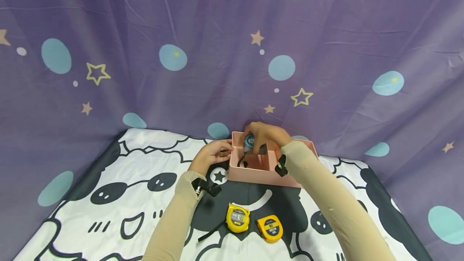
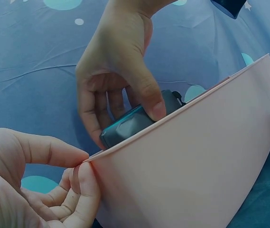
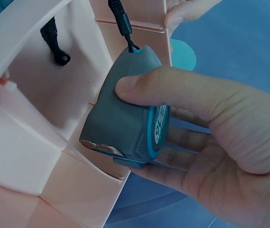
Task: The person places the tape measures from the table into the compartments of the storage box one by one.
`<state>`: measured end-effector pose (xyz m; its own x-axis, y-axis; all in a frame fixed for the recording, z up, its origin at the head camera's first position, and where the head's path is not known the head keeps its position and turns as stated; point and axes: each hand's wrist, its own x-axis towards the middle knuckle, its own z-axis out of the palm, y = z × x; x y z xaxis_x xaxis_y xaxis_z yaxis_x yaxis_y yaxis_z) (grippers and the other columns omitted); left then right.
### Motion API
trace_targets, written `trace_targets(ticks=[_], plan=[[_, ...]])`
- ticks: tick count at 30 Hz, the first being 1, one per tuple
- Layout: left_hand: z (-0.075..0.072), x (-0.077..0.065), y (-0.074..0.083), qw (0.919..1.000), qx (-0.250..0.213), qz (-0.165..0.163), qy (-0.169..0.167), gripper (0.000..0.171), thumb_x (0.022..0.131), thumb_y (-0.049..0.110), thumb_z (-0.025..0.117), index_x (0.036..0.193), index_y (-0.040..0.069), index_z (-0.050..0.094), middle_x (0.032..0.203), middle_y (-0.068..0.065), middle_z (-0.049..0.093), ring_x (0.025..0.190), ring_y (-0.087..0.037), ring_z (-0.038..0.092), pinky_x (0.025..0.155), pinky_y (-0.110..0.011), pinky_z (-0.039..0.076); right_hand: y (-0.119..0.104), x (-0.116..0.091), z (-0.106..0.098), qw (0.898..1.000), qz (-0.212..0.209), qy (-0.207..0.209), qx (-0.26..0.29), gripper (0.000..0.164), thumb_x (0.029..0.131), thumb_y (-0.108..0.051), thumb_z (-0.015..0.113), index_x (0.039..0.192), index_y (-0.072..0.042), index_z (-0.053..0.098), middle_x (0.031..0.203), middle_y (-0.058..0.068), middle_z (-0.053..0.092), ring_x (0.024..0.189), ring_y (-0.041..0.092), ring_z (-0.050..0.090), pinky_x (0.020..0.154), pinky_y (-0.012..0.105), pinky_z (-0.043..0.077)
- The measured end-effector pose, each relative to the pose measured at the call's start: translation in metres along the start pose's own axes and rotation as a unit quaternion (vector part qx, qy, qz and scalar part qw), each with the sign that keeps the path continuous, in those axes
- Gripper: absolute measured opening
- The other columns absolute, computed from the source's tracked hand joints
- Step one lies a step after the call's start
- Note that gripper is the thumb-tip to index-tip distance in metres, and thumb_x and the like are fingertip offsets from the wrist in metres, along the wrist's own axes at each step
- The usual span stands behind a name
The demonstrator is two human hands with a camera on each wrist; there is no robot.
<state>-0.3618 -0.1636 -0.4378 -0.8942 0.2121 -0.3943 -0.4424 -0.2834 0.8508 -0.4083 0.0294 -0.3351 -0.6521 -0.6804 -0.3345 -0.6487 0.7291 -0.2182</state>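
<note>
My right hand (image 1: 267,133) holds a grey-and-blue tape measure (image 3: 118,107) between thumb and fingers, inside the left part of a pink divided box (image 1: 259,176). From one end of the tape measure hangs a black wrist strap (image 3: 120,18). With thumb and fingers my left hand (image 1: 211,154) pinches the rim at the box's left end, seen closely in the left wrist view. The box wall hides the lower part of the tape measure there. Nearer to me, a yellow tape measure (image 1: 237,218) with a black strap lies beside an orange-yellow tape measure (image 1: 270,228).
A black-and-white cartoon cloth (image 1: 145,212) covers the table. Close behind the box hangs a purple curtain (image 1: 217,92) with stars and blue ovals. Dividers (image 3: 80,183) split the box into compartments.
</note>
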Motion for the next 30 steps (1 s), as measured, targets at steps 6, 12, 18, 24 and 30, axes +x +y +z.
trace_targets(ticks=[6, 12, 18, 24, 30], plan=[[0.001, 0.001, -0.001, 1.0000, 0.001, 0.000, 0.004, 0.055, 0.094, -0.004, 0.058, 0.147, 0.005, 0.045, 0.094, -0.004, 0.055, 0.075, -0.011, 0.055, 0.063, -0.018, 0.053, -0.004, 0.003, 0.000, 1.000, 0.001, -0.004, 0.001, 0.057, 0.072, -0.005, 0.085, 0.126, -0.005, 0.069, 0.123, 0.008, 0.065, 0.085, 0.014, 0.049, 0.069, 0.025, 0.043], [0.001, 0.001, -0.001, 1.0000, 0.001, -0.004, -0.005, 0.051, 0.096, -0.004, 0.054, 0.145, 0.005, 0.044, 0.089, -0.002, 0.056, 0.074, -0.010, 0.056, 0.062, -0.017, 0.053, -0.010, 0.005, 0.000, 1.000, 0.017, -0.009, -0.007, 0.061, 0.072, -0.004, 0.085, 0.130, -0.006, 0.066, 0.122, 0.007, 0.064, 0.086, 0.014, 0.046, 0.070, 0.026, 0.040], [0.001, 0.000, 0.000, 1.0000, 0.001, -0.004, -0.008, 0.057, 0.095, -0.004, 0.055, 0.150, 0.004, 0.041, 0.093, -0.001, 0.060, 0.072, -0.009, 0.057, 0.062, -0.017, 0.053, -0.012, 0.008, 0.000, 1.000, 0.005, -0.013, -0.009, 0.050, 0.072, -0.001, 0.084, 0.120, -0.009, 0.072, 0.108, 0.005, 0.066, 0.079, 0.013, 0.042, 0.067, 0.025, 0.037], [0.001, -0.001, 0.001, 1.0000, 0.000, -0.003, -0.005, 0.058, 0.095, -0.004, 0.057, 0.150, 0.004, 0.041, 0.094, 0.001, 0.066, 0.072, -0.008, 0.057, 0.063, -0.018, 0.053, -0.011, 0.011, 0.000, 1.000, -0.011, -0.025, -0.001, 0.043, 0.072, 0.002, 0.082, 0.114, -0.010, 0.077, 0.095, 0.000, 0.067, 0.073, 0.011, 0.041, 0.061, 0.025, 0.034], [0.001, 0.000, 0.001, 1.0000, 0.006, -0.007, 0.000, 0.060, 0.095, -0.003, 0.057, 0.152, 0.005, 0.040, 0.093, 0.000, 0.060, 0.072, -0.008, 0.056, 0.064, -0.018, 0.052, -0.010, 0.014, 0.001, 1.000, -0.007, -0.024, 0.002, 0.035, 0.069, 0.004, 0.080, 0.103, -0.007, 0.078, 0.073, -0.002, 0.056, 0.064, 0.010, 0.035, 0.058, 0.025, 0.030]])
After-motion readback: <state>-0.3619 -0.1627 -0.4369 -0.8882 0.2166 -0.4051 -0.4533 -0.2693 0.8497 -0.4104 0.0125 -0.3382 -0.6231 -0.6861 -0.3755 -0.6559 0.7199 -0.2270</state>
